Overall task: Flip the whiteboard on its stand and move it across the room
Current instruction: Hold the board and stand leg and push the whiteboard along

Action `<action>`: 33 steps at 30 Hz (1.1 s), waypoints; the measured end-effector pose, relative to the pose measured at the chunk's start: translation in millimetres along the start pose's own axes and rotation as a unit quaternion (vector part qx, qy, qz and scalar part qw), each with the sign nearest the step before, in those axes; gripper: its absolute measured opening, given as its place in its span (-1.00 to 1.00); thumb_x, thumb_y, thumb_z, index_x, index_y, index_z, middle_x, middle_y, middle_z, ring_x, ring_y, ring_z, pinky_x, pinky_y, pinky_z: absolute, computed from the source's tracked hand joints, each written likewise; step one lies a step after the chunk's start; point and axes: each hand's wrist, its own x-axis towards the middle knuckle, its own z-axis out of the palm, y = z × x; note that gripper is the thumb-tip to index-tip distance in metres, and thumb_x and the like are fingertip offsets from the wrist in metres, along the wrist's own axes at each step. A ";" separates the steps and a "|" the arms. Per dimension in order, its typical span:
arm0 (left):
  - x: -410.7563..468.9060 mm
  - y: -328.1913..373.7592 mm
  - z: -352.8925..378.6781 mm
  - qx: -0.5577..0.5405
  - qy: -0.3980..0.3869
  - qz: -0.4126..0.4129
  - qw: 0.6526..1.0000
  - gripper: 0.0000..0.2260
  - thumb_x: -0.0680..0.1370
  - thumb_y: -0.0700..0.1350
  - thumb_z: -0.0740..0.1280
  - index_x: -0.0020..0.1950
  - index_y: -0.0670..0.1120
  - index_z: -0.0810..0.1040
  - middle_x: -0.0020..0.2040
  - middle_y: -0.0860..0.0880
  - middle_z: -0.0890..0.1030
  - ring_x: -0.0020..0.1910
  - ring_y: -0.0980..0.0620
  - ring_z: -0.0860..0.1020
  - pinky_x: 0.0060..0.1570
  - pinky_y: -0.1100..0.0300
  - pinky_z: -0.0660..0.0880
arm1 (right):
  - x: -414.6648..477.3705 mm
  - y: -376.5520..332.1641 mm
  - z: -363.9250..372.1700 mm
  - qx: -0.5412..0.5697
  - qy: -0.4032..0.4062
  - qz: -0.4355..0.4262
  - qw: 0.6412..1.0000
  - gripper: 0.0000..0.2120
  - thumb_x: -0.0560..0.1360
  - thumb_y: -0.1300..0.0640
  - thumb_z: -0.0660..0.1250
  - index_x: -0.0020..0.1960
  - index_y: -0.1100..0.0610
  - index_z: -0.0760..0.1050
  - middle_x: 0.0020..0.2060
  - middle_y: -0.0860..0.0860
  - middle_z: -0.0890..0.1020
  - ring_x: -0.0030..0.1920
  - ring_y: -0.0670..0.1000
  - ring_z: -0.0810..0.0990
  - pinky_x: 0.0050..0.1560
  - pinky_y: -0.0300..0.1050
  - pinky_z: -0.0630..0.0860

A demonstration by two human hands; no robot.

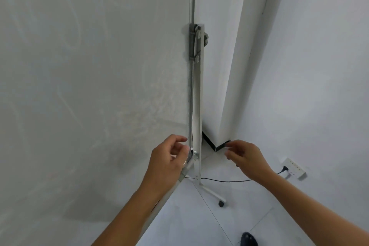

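Note:
The whiteboard (89,86) fills the left of the view, its grey surface smeared with old marker traces and its metal edge running down the middle. A white stand post (198,96) rises beside that edge, with a grey pivot clamp and knob (196,43) joining them. The stand's foot ends in a black caster (221,203). My left hand (167,163) is at the board's lower right corner, fingers curled loosely around the frame there. My right hand (246,158) hovers to the right of the post, fingers apart, touching nothing.
A white wall corner and pillar (239,66) stand close behind the stand, with black skirting at the floor. A white power strip (294,170) lies on the tiled floor at right, its black cable (223,180) running past the stand's foot. A dark shoe (248,238) shows at the bottom.

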 end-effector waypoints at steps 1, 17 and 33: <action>12.0 7.5 5.1 0.011 0.010 0.012 1.000 -0.89 0.54 -0.11 0.31 0.04 0.04 0.55 -0.18 0.06 0.62 -0.17 0.18 0.60 -0.13 0.35 0.53 | 19.7 -3.0 -6.0 -0.005 -0.006 -0.011 1.000 -0.76 0.48 0.13 0.40 0.14 0.10 0.60 -0.17 -0.03 0.71 -0.26 -0.08 0.62 -0.11 -0.10 0.59; 175.9 95.7 91.0 0.195 0.361 -0.023 0.912 -0.76 0.53 -0.01 0.34 0.10 -0.12 0.50 -0.12 -0.04 0.67 -0.16 0.00 0.64 -0.09 0.00 0.61 | 257.2 -54.7 9.8 -0.193 -0.338 -0.295 0.872 -0.49 0.51 0.03 0.30 0.39 0.11 0.23 0.06 0.19 0.63 0.02 0.27 0.59 0.06 0.20 0.54; 83.0 126.2 183.9 0.269 0.405 0.003 0.874 -0.76 0.56 0.02 0.30 0.02 -0.16 0.47 -0.25 -0.10 0.66 -0.29 -0.11 0.62 -0.24 -0.02 0.58 | 143.1 13.9 -67.5 -0.209 -0.307 -0.299 0.879 -0.62 0.52 0.02 0.27 0.26 0.15 0.29 -0.03 0.19 0.64 -0.02 0.24 0.59 0.01 0.12 0.51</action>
